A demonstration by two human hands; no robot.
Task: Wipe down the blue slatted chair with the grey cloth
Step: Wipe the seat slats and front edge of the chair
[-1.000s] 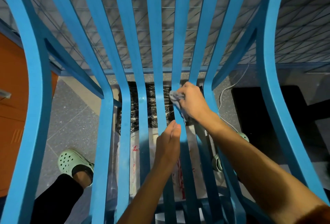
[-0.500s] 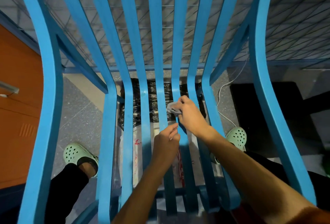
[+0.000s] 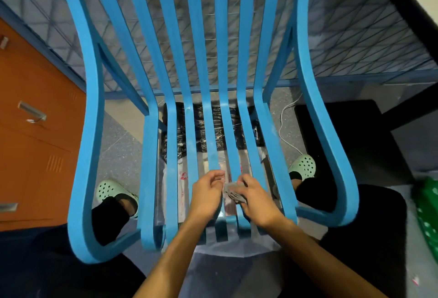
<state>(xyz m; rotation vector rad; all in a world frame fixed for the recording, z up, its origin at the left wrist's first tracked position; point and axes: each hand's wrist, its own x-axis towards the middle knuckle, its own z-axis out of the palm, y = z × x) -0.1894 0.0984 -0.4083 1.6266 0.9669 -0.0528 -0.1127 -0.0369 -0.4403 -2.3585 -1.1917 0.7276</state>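
One crumpled grey cloth [image 3: 233, 192], one blue slatted chair [image 3: 92, 119].
My right hand [image 3: 258, 202] grips it; left hand [image 3: 207, 194] curled, hold unclear.

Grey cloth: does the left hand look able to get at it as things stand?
Probably yes. The left hand sits right beside the grey cloth, which the right hand grips over the seat slats of the blue chair. Nothing shows between them; whether they already touch is unclear.

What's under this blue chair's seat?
Between the slats: black plastic wrap, a clear bag with red print, floor. Slats, left hand, right hand and cloth cover the rest.
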